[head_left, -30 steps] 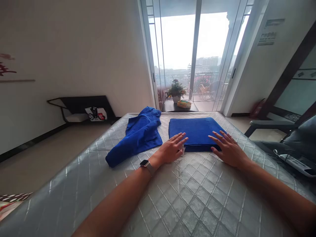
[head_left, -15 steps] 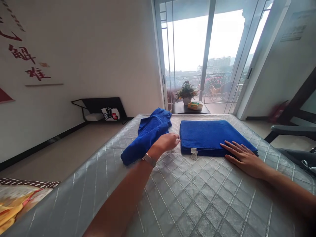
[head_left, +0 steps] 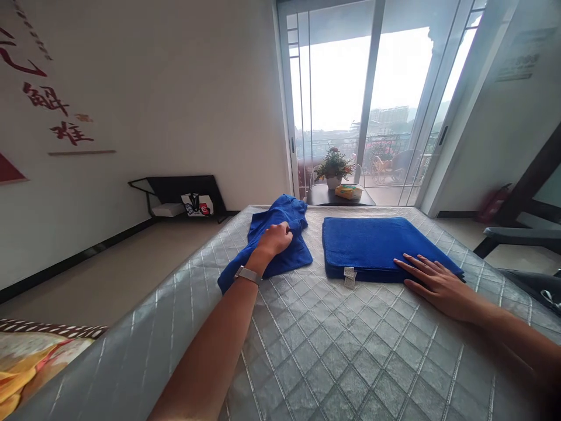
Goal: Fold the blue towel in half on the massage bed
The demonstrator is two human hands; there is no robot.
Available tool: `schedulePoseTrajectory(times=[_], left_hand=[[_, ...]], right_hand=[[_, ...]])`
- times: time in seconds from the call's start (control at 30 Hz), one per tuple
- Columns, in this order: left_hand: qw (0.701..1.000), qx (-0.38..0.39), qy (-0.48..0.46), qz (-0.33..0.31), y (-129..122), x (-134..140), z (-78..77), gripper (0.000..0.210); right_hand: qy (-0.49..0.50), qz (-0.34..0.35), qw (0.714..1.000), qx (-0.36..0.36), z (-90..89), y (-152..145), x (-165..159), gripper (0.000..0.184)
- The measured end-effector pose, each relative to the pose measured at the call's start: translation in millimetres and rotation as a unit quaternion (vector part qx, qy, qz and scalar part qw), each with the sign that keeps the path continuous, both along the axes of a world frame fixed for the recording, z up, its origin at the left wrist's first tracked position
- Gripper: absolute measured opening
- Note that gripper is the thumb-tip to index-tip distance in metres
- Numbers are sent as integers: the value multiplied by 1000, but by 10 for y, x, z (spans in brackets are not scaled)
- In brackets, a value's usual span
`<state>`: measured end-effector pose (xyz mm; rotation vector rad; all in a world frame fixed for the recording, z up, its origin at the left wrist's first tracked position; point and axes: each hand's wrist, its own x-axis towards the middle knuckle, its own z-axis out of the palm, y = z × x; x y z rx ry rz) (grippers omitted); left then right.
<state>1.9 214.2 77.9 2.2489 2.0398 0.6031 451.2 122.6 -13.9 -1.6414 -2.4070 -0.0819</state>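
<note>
A crumpled blue towel (head_left: 289, 257) lies on the left part of a quilted silver-grey table cover (head_left: 359, 351). My left hand (head_left: 277, 238), with a watch on its wrist, is closed on the upper side of this towel; the fingertips are hidden. To the right sits a neat stack of folded blue towels (head_left: 363, 240) with white labels (head_left: 349, 277) hanging from its front edge. Flat on the stack's front right corner rests my right hand (head_left: 433, 282), its fingers stretched out and slightly apart.
Behind the table, a small dark stand (head_left: 322, 197) bears a potted plant (head_left: 333, 166) and a yellow packet (head_left: 349, 192) before the glass doors. A black chair armrest (head_left: 521, 233) is at the right. Patterned cloth (head_left: 35, 365) shows at lower left.
My left hand has moved left from the gap beside the stack onto the crumpled towel. A flap of that towel now spreads further right. My right hand stays on the stack.
</note>
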Motion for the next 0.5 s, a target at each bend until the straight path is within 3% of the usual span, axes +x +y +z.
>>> schedulePoseTrajectory(times=[0.1, 0.23, 0.4, 0.5], left_hand=[[975, 105, -188, 57, 18, -199, 215, 21], [874, 225, -422, 87, -17, -446, 472, 22], [774, 338, -532, 69, -144, -544, 713, 16], [717, 404, -566, 44, -212, -572, 841, 9]], right_hand=[[1, 0, 1000, 2, -4, -3, 26, 62], [-7, -13, 1000, 7, 25, -16, -21, 63], [-30, -1, 997, 64, 139, 24, -561, 69], [-32, 29, 998, 42, 176, 116, -953, 68]])
